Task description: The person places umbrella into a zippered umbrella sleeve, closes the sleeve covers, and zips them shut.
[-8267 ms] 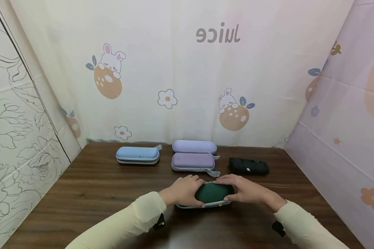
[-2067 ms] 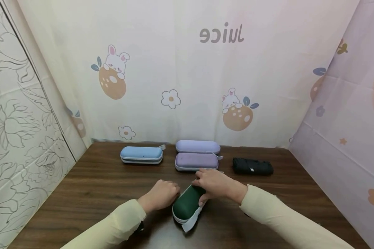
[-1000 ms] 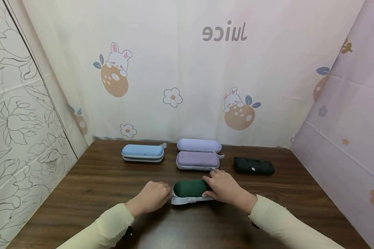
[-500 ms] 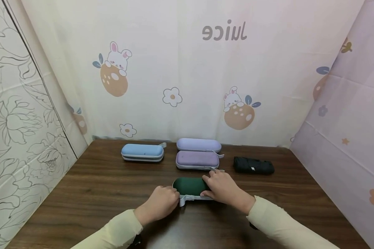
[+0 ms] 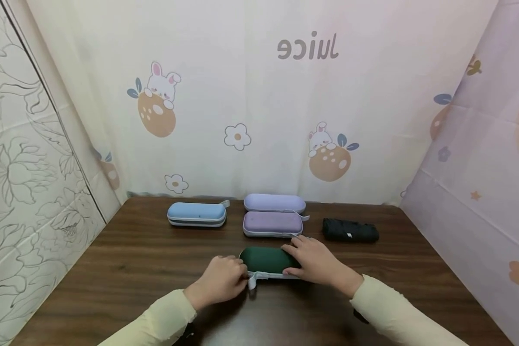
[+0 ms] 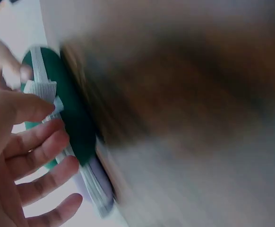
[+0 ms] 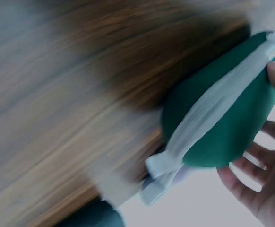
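A green hard zip case [image 5: 265,260], shaped like a glasses case, lies lengthwise on the table with its pale grey zipper band facing the front. My right hand [image 5: 317,262] grips its right end, thumb on the front side and fingers over the back. At the left end, my left hand [image 5: 222,281] has its thumb and index finger pinching at the zipper, where a small pale zipper pull [image 6: 58,105] shows by the thumb tip. The other left fingers are loosely bent. A grey strap loop [image 5: 253,281] hangs off the front near the left hand.
Behind the green case lie a purple zip case [image 5: 272,223] and a lavender one [image 5: 274,202], one behind the other. A light blue case [image 5: 196,212] is at the back left, a black folded umbrella [image 5: 350,230] at the right. Curtains border the wooden table [image 5: 125,259].
The green case was turned from lengthwise to diagonal and back, bringing its strap to the front left. My left hand then moved right onto its left end; my right hand keeps its hold.
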`<state>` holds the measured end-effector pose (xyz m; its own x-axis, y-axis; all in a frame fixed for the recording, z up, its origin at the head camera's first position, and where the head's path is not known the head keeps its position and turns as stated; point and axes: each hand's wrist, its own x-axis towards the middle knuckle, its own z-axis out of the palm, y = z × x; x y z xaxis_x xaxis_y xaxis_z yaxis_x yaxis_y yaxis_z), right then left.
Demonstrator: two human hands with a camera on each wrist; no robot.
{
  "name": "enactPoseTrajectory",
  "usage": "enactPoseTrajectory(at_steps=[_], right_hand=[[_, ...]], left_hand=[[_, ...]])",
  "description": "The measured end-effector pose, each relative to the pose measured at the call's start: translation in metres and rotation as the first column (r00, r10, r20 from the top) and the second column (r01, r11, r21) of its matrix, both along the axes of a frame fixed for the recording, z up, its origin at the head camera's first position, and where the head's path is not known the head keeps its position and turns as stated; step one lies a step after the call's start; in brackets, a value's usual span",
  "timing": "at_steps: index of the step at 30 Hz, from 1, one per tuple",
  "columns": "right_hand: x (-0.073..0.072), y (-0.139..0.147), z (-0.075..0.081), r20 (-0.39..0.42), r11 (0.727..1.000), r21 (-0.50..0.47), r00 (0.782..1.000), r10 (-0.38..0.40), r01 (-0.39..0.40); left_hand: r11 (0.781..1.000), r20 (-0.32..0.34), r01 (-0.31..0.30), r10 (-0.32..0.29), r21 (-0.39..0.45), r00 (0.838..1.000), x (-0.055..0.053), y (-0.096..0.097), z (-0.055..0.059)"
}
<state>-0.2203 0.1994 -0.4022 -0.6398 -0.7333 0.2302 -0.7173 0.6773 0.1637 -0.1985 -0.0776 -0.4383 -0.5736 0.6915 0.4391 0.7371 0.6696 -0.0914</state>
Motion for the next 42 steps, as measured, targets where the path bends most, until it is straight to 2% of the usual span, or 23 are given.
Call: enactPoseTrajectory(at_steps=[2, 4, 6, 7, 9, 11, 12, 13, 14, 15, 17, 21, 23, 26, 29, 36, 42], right_hand=[[0.001, 0.012, 0.001, 0.11, 0.999, -0.033, 0.994, -0.021, 0.025], [0.002, 0.025, 0.003, 0.21, 0.995, -0.065, 0.976, -0.054, 0.069], [0.003, 0.037, 0.005, 0.301, 0.988, -0.097, 0.95, -0.085, 0.119], [0.003, 0.042, 0.005, 0.342, 0.983, -0.11, 0.934, -0.1, 0.146], [0.003, 0.051, 0.004, 0.417, 0.971, -0.142, 0.902, -0.115, 0.19], [0.002, 0.057, 0.002, 0.481, 0.959, -0.184, 0.87, -0.104, 0.216], [0.002, 0.059, 0.001, 0.505, 0.953, -0.202, 0.858, -0.095, 0.225], [0.001, 0.061, -0.001, 0.521, 0.948, -0.224, 0.85, -0.079, 0.226], [0.001, 0.062, -0.003, 0.53, 0.943, -0.249, 0.846, -0.059, 0.222], [0.0, 0.063, -0.005, 0.535, 0.938, -0.27, 0.844, -0.04, 0.215], [-0.002, 0.063, -0.007, 0.518, 0.932, -0.301, 0.855, -0.017, 0.201], [-0.006, 0.064, -0.009, 0.446, 0.931, -0.319, 0.895, -0.019, 0.179], [-0.009, 0.064, -0.008, 0.42, 0.932, -0.317, 0.907, -0.031, 0.178], [-0.016, 0.064, -0.007, 0.414, 0.93, -0.318, 0.909, -0.04, 0.185], [-0.025, 0.064, -0.007, 0.417, 0.925, -0.329, 0.908, -0.04, 0.192], [-0.044, 0.064, -0.01, 0.452, 0.916, -0.333, 0.891, -0.053, 0.223], [-0.052, 0.062, -0.01, 0.466, 0.915, -0.322, 0.882, -0.07, 0.243]], left_hand=[[0.999, 0.047, -0.02, 0.018, 0.041, 0.999, -0.005, -0.006, 0.001], [0.995, 0.115, -0.041, 0.031, 0.09, 0.993, -0.011, -0.011, 0.002], [0.989, 0.226, -0.049, 0.016, 0.141, 0.974, -0.017, -0.015, 0.002], [0.985, 0.295, -0.048, -0.004, 0.168, 0.956, -0.02, -0.017, 0.002], [0.976, 0.419, -0.041, -0.053, 0.212, 0.906, -0.024, -0.019, 0.001], [0.969, 0.511, -0.03, -0.103, 0.244, 0.854, -0.029, -0.019, -0.001], [0.965, 0.54, -0.025, -0.125, 0.26, 0.832, -0.031, -0.018, -0.002], [0.961, 0.558, -0.021, -0.142, 0.275, 0.817, -0.032, -0.017, -0.003], [0.958, 0.567, -0.017, -0.156, 0.287, 0.809, -0.034, -0.016, -0.004], [0.954, 0.568, -0.012, -0.169, 0.3, 0.805, -0.034, -0.015, -0.004], [0.947, 0.563, -0.007, -0.185, 0.321, 0.805, -0.036, -0.013, -0.004], [0.943, 0.541, -0.008, -0.184, 0.333, 0.821, -0.037, -0.01, -0.003], [0.944, 0.533, -0.015, -0.172, 0.329, 0.829, -0.039, -0.01, -0.002], [0.946, 0.517, -0.016, -0.162, 0.324, 0.84, -0.044, -0.01, 0.0], [0.944, 0.514, -0.025, -0.158, 0.33, 0.843, -0.052, -0.009, 0.003], [0.944, 0.55, -0.06, -0.137, 0.326, 0.824, -0.073, -0.005, 0.001], [0.943, 0.544, -0.078, -0.119, 0.325, 0.831, -0.079, -0.004, 0.001]])
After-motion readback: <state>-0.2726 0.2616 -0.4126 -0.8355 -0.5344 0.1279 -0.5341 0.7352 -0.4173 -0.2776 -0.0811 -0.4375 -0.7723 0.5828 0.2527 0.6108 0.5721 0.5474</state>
